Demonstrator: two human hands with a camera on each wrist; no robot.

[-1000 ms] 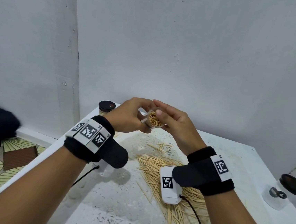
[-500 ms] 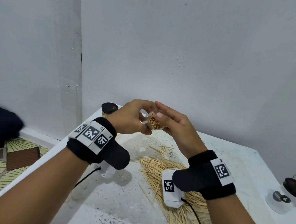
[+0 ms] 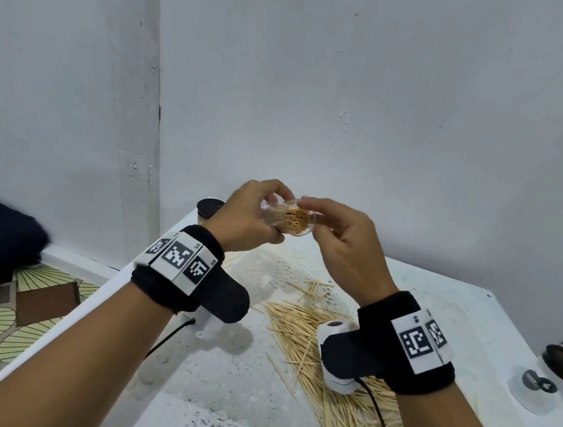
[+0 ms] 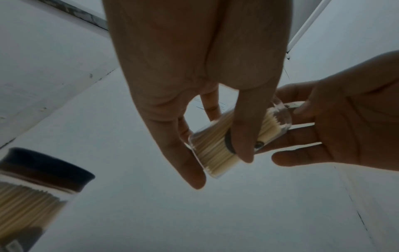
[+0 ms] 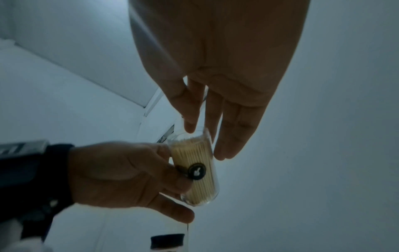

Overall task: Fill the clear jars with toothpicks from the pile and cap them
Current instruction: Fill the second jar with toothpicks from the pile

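A clear jar packed with toothpicks is held tilted in the air above the table, its uncapped mouth toward my right hand. My left hand grips its body between thumb and fingers, as the left wrist view shows on the jar. My right hand is at the mouth, thumb and nearly straight fingers touching the rim on either side. In the right wrist view the jar carries a round black sticker. The loose toothpick pile lies on the white table under my right wrist.
A filled jar with a black lid stands at the table's back left corner. At the right edge are another black-lidded jar and a clear jar with a black sticker. Walls close the back; patterned floor lies left.
The jar has tipped further onto its side, its mouth turned toward my right hand. My right fingers have shifted from over the toothpick tips to the rim.
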